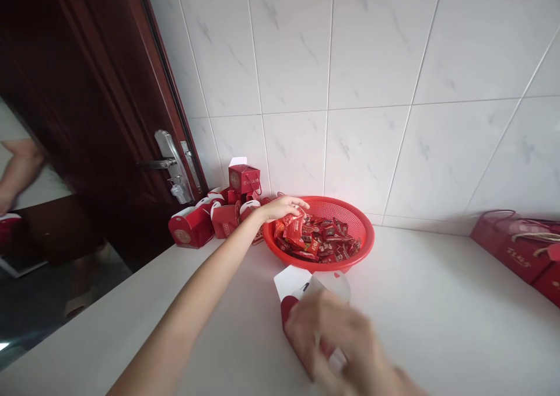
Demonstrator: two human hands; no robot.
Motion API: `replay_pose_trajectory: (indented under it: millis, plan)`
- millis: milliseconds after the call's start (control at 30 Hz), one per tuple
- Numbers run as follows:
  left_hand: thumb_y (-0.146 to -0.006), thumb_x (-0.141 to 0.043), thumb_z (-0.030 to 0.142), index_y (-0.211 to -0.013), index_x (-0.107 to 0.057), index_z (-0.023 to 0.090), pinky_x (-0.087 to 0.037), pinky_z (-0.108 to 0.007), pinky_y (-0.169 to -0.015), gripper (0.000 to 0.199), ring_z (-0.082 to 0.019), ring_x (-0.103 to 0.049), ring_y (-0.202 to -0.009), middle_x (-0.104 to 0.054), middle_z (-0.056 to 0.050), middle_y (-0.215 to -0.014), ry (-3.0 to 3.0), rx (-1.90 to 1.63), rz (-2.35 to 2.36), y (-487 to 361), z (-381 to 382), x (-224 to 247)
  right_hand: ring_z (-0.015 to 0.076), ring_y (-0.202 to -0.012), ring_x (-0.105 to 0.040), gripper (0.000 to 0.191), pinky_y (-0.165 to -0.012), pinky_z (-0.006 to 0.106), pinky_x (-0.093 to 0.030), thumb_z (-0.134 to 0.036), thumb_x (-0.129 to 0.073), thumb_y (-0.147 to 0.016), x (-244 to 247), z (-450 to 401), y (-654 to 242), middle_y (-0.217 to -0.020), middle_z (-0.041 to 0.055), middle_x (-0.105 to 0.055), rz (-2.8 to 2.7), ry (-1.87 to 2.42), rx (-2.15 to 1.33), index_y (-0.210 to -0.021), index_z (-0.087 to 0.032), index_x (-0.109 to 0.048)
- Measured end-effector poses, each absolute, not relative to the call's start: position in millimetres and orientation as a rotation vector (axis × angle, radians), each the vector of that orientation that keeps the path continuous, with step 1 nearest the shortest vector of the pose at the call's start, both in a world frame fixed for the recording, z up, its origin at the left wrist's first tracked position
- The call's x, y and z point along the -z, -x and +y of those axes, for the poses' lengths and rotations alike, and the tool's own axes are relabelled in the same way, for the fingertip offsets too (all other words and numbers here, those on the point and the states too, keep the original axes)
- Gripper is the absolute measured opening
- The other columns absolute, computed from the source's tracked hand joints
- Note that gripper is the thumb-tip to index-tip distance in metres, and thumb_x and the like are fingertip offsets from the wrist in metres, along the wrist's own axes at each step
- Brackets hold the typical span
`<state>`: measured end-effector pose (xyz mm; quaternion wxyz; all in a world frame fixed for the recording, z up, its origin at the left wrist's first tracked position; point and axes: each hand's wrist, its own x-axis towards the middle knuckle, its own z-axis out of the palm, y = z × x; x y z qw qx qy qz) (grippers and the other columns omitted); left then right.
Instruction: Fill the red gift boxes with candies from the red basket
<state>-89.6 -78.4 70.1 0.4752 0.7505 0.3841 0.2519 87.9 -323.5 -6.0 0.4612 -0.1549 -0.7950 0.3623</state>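
Note:
My left hand (282, 208) reaches over the left rim of a red plastic basket (370, 232). Its thumb and fingers pinch the top of a shiny red candy packet (294, 228). Below that packet, many small red wrapped candies (330, 241) fill the basket. Nearer to me, my right hand (335, 332) is smeared by motion over a red paper box (289, 308) with white inner flaps standing up. Its fingers are too blurred to show whether they grip the box or anything else.
Several red gift boxes (192, 227) crowd the left of the white countertop (420, 314), some stacked. Red gift bags (520, 250) stand at the right edge. Behind rises a tiled wall (371, 63). A dark door (87, 93) is at left, with another person's arm (21, 165) beyond.

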Motion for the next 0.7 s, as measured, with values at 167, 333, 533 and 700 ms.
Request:
replay_pose_trajectory:
  millis: [167,333,533,700]
  plan:
    - [-0.071,-0.073,0.018,-0.112,-0.073,0.017,-0.048,-0.031,-0.089,0.041,-0.02,-0.067,-0.094,-0.075,-0.008,-0.101,-1.744,-0.76,0.823,77,-97,-68,0.0255,-0.089,-0.072,0.013,-0.078,0.038,-0.058,-0.035,-0.071,-0.083,-31,-242,-120,-0.09,0.0079,-0.077,-1.319,0.963,-0.791,-0.089,-0.024,-0.07]
    - [-0.074,-0.071,0.019,-0.12,-0.069,0.016,-0.047,-0.03,-0.088,0.046,-0.019,-0.067,-0.095,-0.075,-0.01,-0.108,-1.641,-0.898,0.65,52,-117,-66,0.0225,-0.066,-0.073,0.036,-0.059,0.033,-0.058,-0.039,-0.086,-0.065,-28,-194,-126,-0.082,0.004,-0.076,-1.128,0.967,-1.23,-0.092,-0.022,-0.07]
    - [-0.075,-0.07,0.018,-0.112,-0.07,0.017,-0.047,-0.028,-0.089,0.036,-0.02,-0.066,-0.105,-0.075,-0.009,-0.107,-1.527,-1.028,0.657,45,-128,-63,0.0169,-0.042,-0.06,0.032,-0.041,0.029,-0.046,-0.046,-0.086,-0.062,-15,-187,-127,-0.059,0.0008,-0.069,-1.139,0.895,-1.127,-0.073,-0.02,-0.072]
    - [-0.078,-0.07,0.021,-0.098,-0.071,0.017,-0.053,-0.032,-0.083,0.021,-0.022,-0.071,-0.095,-0.076,-0.008,-0.098,-1.34,-1.082,0.774,53,-124,-52,0.0289,-0.085,-0.074,0.026,-0.073,0.039,-0.061,-0.033,-0.08,-0.061,-11,-186,-130,-0.085,0.0054,-0.079,-0.993,0.886,-1.002,-0.085,-0.023,-0.08]
